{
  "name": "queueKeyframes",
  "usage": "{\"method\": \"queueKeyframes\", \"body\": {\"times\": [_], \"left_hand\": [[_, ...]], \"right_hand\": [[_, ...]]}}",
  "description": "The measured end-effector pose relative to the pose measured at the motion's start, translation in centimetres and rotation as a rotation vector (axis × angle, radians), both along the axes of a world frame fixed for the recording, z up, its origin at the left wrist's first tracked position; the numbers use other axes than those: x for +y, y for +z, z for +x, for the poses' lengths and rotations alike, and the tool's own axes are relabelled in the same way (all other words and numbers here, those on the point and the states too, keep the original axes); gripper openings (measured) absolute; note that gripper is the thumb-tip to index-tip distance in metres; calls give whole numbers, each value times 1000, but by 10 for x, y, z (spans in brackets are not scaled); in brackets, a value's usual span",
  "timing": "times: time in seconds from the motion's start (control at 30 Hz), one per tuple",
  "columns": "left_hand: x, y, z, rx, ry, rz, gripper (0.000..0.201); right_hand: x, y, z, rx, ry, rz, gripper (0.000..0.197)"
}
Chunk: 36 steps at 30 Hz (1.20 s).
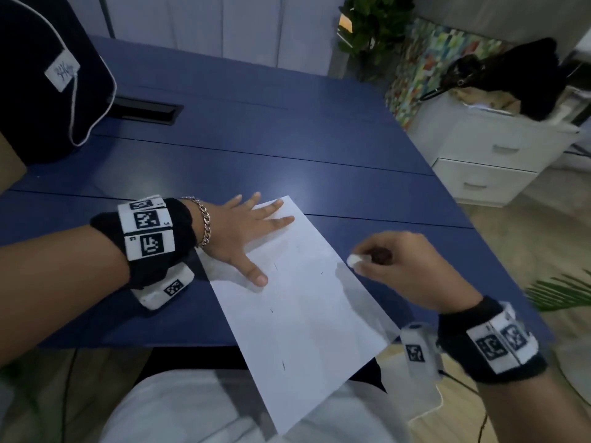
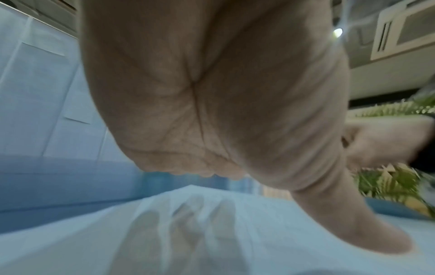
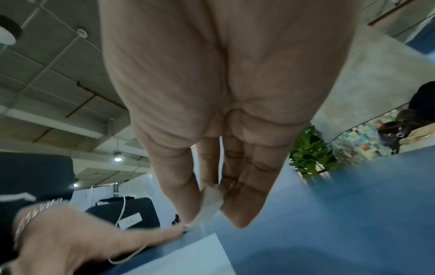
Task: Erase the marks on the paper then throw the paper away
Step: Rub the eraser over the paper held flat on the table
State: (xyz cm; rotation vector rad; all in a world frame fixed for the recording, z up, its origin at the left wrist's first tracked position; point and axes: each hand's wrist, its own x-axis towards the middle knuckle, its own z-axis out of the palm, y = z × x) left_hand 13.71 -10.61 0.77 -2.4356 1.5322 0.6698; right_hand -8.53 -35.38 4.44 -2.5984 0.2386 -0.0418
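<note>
A white sheet of paper lies slanted on the blue table, its near end hanging over the front edge above my lap. A few faint dark marks show on it. My left hand lies flat with spread fingers on the sheet's far left corner, thumb pressed on the paper. My right hand hovers at the sheet's right edge and pinches a small white eraser between thumb and fingers. The right wrist view shows the eraser held just above the table, beside the paper's corner.
A dark bag with a white cord sits at the table's far left, next to a cable slot. A white drawer cabinet with a black bag on top stands to the right. Potted plants stand beyond the table.
</note>
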Motion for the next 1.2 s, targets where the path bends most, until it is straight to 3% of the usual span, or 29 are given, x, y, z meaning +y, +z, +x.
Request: {"method": "queueKeyframes", "body": {"times": [0.2, 0.3, 0.4, 0.6, 0.7, 0.77, 0.87, 0.97, 1.1, 1.2], "left_hand": [[31, 19, 30, 96, 192, -71, 87], [41, 6, 33, 123, 238, -63, 82], [44, -5, 30, 91, 196, -87, 84], [53, 7, 25, 59, 114, -199, 75], [50, 14, 21, 84, 80, -247, 81], [43, 15, 22, 131, 90, -228, 96], [29, 10, 23, 122, 57, -16, 128], [20, 1, 23, 101, 35, 76, 144], [20, -2, 22, 106, 72, 90, 152], [20, -4, 23, 113, 83, 100, 154]], "right_hand": [[19, -16, -48, -25, -20, 99, 7], [44, -26, -67, -50, -11, 159, 14], [62, -41, -67, -11, 53, 93, 18], [29, -23, -31, 141, 94, -91, 12], [23, -4, 11, 136, 152, -145, 9], [32, 5, 44, 105, 226, -129, 9], [51, 0, 87, 99, 357, -175, 10], [63, -16, 116, 112, 390, -244, 9], [74, -26, 125, 85, 348, -282, 7], [84, -24, 114, 133, 422, -275, 5]]}}
